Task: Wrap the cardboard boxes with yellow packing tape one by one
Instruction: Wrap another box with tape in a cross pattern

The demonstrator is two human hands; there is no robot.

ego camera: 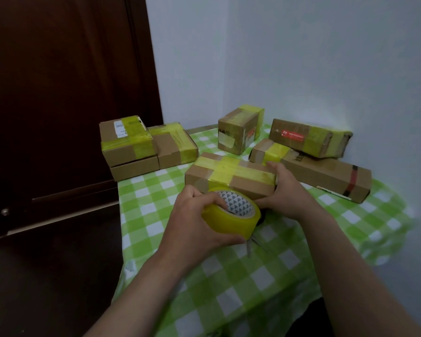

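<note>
Across the worktop (301, 276), under its green checked cloth, stand several cardboard boxes (238, 132), most banded in yellow. Nearest the person lies the front box (231, 176), with 2 yellow strips crossing on its top. Behind it to the right, the long box (326, 176) shows no yellow tape that I can see, so it looks like a later job. The tape roll (231, 221) is held off the cloth, close against the front box's near face. The left hand (192, 220) grips the roll, fingers hooked through its core and thumb under its outer edge. The right hand (287, 193) clasps the box's right end, fingers curled over the top corner. To lay this band well, I judge the right hand should pin the box firmly while the left draws the tape taut and square to the edge, with no creases. A small metal item (250, 246), perhaps scissors, peeks from beneath the roll.
</note>
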